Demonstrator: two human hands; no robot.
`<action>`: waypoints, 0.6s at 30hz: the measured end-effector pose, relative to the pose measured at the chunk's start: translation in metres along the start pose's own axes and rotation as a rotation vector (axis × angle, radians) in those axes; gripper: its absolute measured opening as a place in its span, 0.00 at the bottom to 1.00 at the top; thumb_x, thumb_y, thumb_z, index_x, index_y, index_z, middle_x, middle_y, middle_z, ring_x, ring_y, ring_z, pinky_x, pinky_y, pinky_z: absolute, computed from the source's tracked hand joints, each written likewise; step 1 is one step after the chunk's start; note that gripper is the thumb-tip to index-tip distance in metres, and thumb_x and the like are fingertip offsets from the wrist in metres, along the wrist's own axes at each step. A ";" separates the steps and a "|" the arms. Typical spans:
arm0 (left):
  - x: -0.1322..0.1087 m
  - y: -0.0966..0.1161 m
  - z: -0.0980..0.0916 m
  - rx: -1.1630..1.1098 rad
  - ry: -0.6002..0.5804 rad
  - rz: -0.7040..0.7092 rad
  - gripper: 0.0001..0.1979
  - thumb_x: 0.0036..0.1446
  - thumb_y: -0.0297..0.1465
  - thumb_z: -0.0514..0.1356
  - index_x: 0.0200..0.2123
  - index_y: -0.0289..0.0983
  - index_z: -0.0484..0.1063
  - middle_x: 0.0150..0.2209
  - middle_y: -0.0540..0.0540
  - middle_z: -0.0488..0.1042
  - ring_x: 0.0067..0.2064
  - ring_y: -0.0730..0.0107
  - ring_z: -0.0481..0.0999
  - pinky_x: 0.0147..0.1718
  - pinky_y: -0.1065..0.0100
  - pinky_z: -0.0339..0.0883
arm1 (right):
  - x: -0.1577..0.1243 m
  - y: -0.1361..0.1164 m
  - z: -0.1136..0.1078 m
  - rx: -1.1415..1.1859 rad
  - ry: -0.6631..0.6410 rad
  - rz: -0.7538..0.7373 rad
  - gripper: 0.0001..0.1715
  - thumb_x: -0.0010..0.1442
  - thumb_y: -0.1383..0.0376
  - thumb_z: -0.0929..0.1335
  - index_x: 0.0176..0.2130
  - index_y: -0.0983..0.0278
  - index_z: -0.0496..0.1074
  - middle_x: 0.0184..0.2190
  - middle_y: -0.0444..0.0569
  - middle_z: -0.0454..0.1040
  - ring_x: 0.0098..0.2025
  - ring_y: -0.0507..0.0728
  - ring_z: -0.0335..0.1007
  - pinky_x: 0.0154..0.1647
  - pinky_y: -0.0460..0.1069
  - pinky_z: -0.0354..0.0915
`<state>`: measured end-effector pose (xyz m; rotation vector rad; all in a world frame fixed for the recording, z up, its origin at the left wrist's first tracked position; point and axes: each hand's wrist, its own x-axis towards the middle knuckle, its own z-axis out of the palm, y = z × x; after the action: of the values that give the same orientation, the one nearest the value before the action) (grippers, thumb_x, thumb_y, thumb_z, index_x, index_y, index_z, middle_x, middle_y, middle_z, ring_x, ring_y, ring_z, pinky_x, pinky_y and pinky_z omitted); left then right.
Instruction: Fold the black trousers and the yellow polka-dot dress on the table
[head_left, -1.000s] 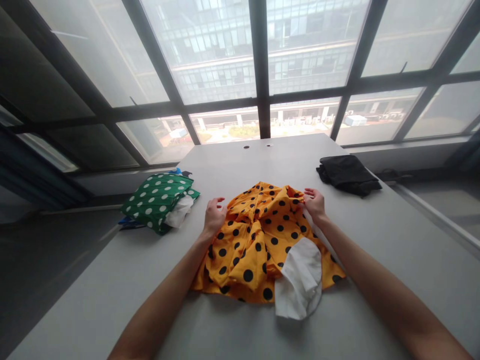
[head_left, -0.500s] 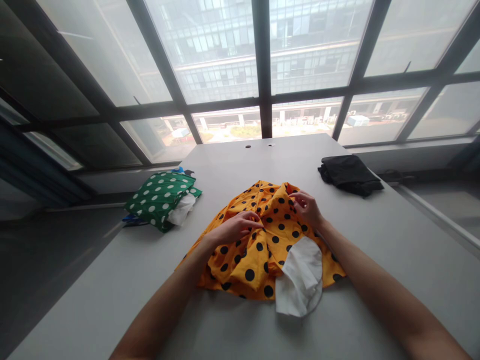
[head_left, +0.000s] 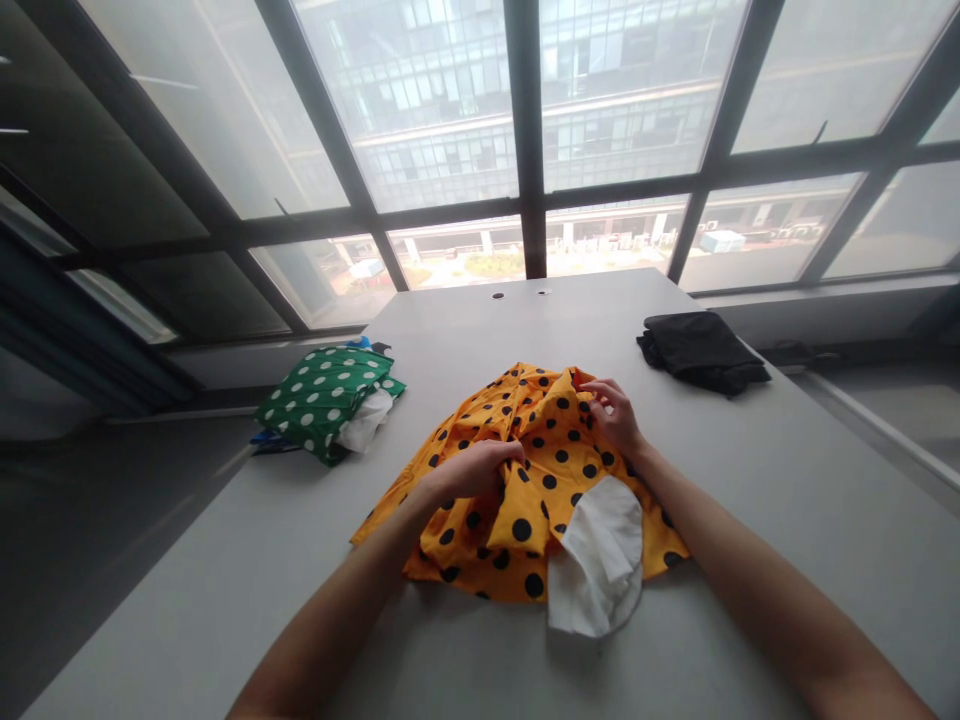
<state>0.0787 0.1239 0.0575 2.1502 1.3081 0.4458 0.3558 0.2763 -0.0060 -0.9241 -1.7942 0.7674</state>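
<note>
An orange dress [head_left: 550, 482] with black polka dots lies spread and bunched on the table in front of me. From its lower right side comes a rounded white cloth piece [head_left: 600, 555], like a collar. My left hand [head_left: 480, 468] is closed on a gathered fold near the dress's middle, its fingertips partly sunk in the cloth. At the upper right edge, my right hand [head_left: 616, 415] pinches the cloth between bent fingers.
A folded green cloth [head_left: 326, 395] with white dots lies at the left table edge, white fabric [head_left: 366, 420] poking out. Folded black cloth [head_left: 701, 350] lies at the right edge. Large windows [head_left: 442, 110] stand beyond the white table [head_left: 517, 325].
My left hand has closed from loosely spread fingers onto a fold and lifted it slightly. The front flap of the dress has shifted a little right. My right hand stays nearly in place.
</note>
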 end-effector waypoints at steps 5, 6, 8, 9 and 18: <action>0.013 -0.006 0.019 -0.245 0.202 -0.147 0.13 0.49 0.25 0.58 0.40 0.39 0.74 0.33 0.49 0.78 0.36 0.63 0.78 0.35 0.68 0.71 | -0.005 -0.023 0.000 -0.239 -0.204 -0.323 0.26 0.64 0.51 0.70 0.58 0.56 0.77 0.66 0.53 0.66 0.70 0.68 0.53 0.71 0.65 0.51; 0.016 -0.006 0.024 -0.284 0.262 -0.171 0.11 0.51 0.26 0.58 0.38 0.39 0.73 0.32 0.49 0.77 0.34 0.65 0.77 0.34 0.68 0.71 | -0.006 -0.029 0.001 -0.247 -0.264 -0.364 0.23 0.64 0.51 0.71 0.54 0.56 0.79 0.64 0.53 0.69 0.69 0.68 0.56 0.70 0.64 0.51; 0.021 -0.005 0.030 -0.348 0.368 -0.219 0.06 0.53 0.30 0.59 0.36 0.39 0.71 0.31 0.50 0.75 0.32 0.67 0.75 0.33 0.69 0.71 | -0.008 -0.043 0.005 -0.219 -0.400 -0.408 0.17 0.66 0.51 0.70 0.46 0.57 0.82 0.55 0.53 0.76 0.60 0.66 0.65 0.65 0.62 0.58; 0.022 -0.004 0.033 -0.378 0.413 -0.240 0.05 0.55 0.32 0.59 0.35 0.38 0.70 0.30 0.50 0.75 0.31 0.67 0.74 0.32 0.69 0.71 | -0.008 -0.051 0.006 -0.201 -0.463 -0.407 0.17 0.68 0.50 0.68 0.43 0.57 0.82 0.49 0.54 0.78 0.55 0.64 0.68 0.61 0.60 0.62; 0.022 0.003 0.031 -0.497 0.570 -0.139 0.24 0.60 0.34 0.59 0.59 0.36 0.74 0.57 0.38 0.77 0.58 0.55 0.77 0.58 0.56 0.71 | -0.029 -0.077 0.025 -0.406 -0.683 -0.200 0.55 0.50 0.42 0.78 0.68 0.60 0.67 0.60 0.59 0.71 0.59 0.70 0.65 0.60 0.60 0.61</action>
<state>0.1079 0.1326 0.0347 1.5560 1.4291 1.2451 0.3209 0.2091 0.0343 -0.7607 -2.6704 0.6405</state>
